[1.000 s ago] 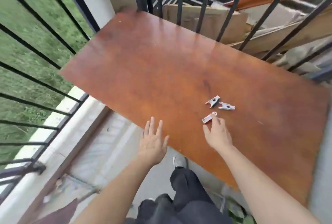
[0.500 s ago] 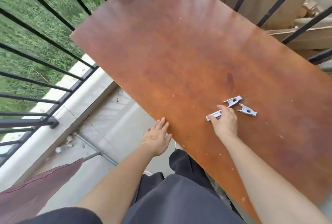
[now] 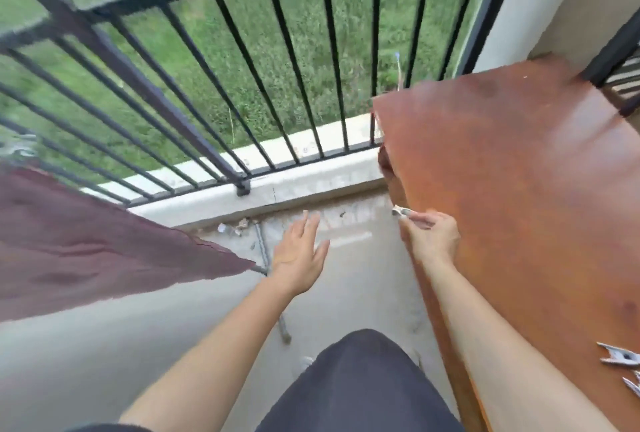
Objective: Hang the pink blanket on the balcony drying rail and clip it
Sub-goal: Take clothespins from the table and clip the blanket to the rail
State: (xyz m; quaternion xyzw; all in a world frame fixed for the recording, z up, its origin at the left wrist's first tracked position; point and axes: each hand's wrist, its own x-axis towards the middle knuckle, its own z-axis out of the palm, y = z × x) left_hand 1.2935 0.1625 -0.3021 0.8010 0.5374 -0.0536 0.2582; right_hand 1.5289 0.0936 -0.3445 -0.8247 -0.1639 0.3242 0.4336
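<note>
Your right hand (image 3: 431, 236) pinches a small silver metal clip (image 3: 401, 212) at the brown wooden table's (image 3: 519, 189) edge; your left hand (image 3: 299, 253) hovers empty, fingers spread, near the dusky pink blanket (image 3: 86, 244)

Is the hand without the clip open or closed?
Open. The left hand has its fingers spread and nothing in it, above the floor. The right hand pinches the clip.
</note>
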